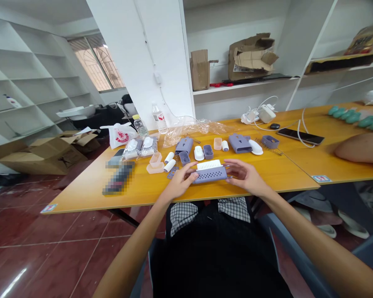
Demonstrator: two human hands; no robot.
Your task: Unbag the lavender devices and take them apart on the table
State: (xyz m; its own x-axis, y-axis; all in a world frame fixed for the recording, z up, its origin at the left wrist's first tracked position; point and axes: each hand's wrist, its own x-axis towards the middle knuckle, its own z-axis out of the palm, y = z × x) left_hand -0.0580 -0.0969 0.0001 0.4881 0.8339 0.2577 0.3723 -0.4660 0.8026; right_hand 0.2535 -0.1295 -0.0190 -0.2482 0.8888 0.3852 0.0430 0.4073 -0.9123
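Observation:
A purple case with rows of holes (210, 175) is held level just above the table's front edge. White bristles like a brush's (209, 165) show along its top. My left hand (182, 181) grips its left end, thumb in front. Curled around the right end is my right hand (247, 176), its fingertips at the case. Behind the case lie a white slotted oval piece (199, 153) and a small purple cup (208, 151). Two larger purple housings (240, 143) stand farther back, one on each side.
On the left are white rollers (169, 166), pinkish clear cups (156, 162), bagged parts (148, 145) and a blurred dark object (119, 179). A purple ring (270, 142), phone (301, 135) and charger (266, 113) lie right. Another person's arm (360, 151) rests near green items (357, 116).

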